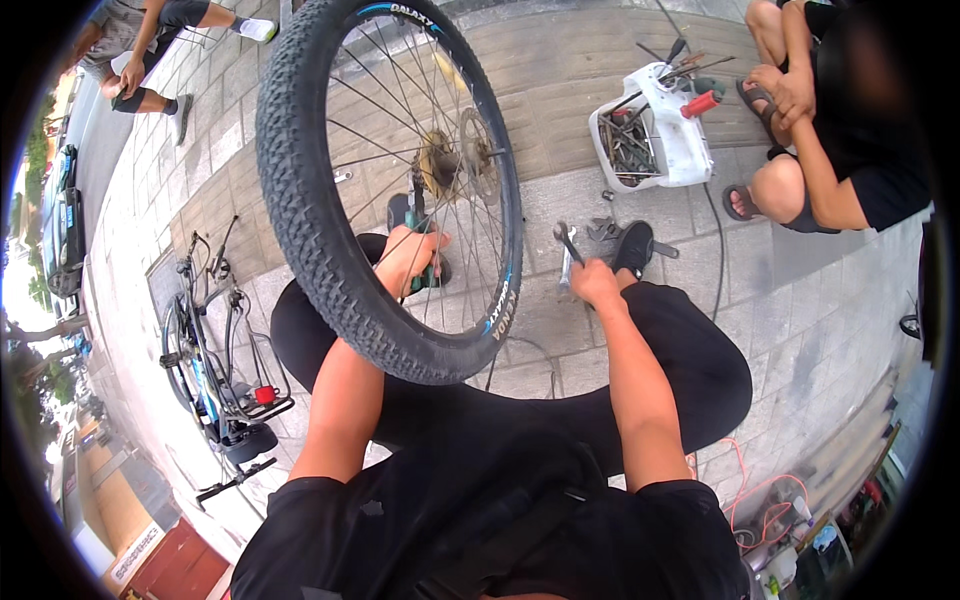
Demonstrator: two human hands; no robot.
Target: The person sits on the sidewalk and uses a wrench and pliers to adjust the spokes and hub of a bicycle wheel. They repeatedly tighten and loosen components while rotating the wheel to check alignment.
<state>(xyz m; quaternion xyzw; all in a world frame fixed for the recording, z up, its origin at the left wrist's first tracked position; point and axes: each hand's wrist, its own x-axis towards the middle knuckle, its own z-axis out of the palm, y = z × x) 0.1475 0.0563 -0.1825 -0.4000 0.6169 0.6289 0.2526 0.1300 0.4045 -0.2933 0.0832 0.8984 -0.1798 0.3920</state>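
Observation:
A bicycle wheel (290,190) with a knobby black tyre stands tilted between my knees, its rear sprockets (437,163) and brake disc (474,150) showing through the spokes. Behind the spokes my left hand (404,256) is closed round a green-handled tool (427,276), whose dark upper end reaches close to the sprockets; whether it touches them I cannot tell. To the right of the wheel, my right hand (597,283) grips an open-ended wrench (567,240), jaw pointing away from me. Several flat metal tools (603,229) lie on the paving beside my shoe (635,248).
A cut-open white plastic container (688,150) full of tools stands ahead on the right. A person (800,110) in sandals squats beyond it; another person (130,60) sits at far left. A bicycle (225,350) lies at left. An orange cord (745,490) runs at lower right.

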